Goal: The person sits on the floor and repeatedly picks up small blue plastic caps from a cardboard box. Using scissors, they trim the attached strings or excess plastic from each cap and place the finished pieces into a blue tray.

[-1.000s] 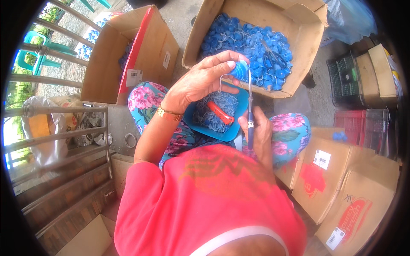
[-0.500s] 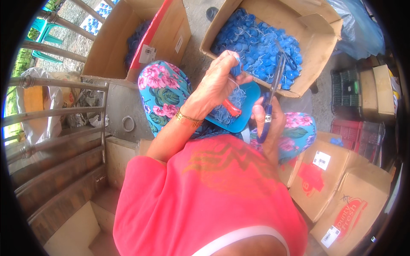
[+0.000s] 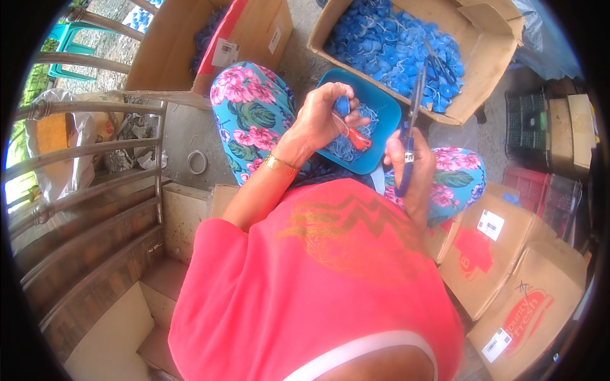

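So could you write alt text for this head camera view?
Seated person's left hand pinches a small blue plastic cap over a blue plastic tray on the lap; right hand grips blue-handled scissors. A cardboard box of blue caps sits ahead.

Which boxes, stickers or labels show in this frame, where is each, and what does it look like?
Open brown carton, top right: full of blue caps.
Brown carton, top left: red flap, two white stickers.
Flat brown box, lower right: red print, white barcode sticker.
Brown box, bottom right: red oval print, white sticker.
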`<control>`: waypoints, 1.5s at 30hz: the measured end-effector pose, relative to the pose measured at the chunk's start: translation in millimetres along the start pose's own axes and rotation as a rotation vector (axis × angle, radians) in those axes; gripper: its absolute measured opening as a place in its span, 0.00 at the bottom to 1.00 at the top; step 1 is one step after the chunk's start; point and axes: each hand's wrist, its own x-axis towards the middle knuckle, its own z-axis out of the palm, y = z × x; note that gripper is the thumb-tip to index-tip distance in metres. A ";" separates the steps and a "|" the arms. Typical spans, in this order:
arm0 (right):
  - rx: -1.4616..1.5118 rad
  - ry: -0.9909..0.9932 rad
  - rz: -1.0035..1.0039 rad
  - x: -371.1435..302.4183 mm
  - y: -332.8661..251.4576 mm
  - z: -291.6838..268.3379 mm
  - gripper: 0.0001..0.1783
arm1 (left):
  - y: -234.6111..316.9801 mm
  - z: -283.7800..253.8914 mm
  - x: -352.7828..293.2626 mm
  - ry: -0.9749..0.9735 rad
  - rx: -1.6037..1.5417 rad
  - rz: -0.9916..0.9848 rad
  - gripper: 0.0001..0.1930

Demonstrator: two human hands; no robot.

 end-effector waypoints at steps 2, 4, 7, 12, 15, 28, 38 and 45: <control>-0.012 -0.028 0.026 -1.6 -0.8 0.5 0.15 | 2.6 2.5 -4.1 -0.094 -0.063 -0.016 0.12; -0.019 -0.049 0.036 -2.9 -0.3 0.7 0.16 | 10.0 14.9 -11.2 -0.135 -0.111 -0.038 0.13; -0.028 -0.068 0.040 -4.8 -8.1 -0.6 0.15 | 17.0 23.2 -14.9 -0.255 -0.188 -0.065 0.14; -0.225 -0.100 -0.068 -9.6 -13.4 -4.0 0.18 | 20.4 35.3 -18.5 -0.062 0.070 0.122 0.17; -0.342 -0.109 -0.145 -11.7 -7.7 -2.8 0.22 | 17.3 34.5 -14.5 0.018 0.258 0.272 0.22; -0.656 0.018 -0.396 -4.7 3.3 5.5 0.25 | 8.8 55.1 -13.8 0.099 0.627 0.437 0.24; -0.340 -0.071 -0.139 -7.8 6.7 20.9 0.24 | 1.4 47.5 -11.2 0.019 0.879 0.784 0.19; -0.472 -0.114 -0.050 7.4 16.5 17.5 0.26 | 17.2 11.7 -17.0 0.243 0.373 0.382 0.12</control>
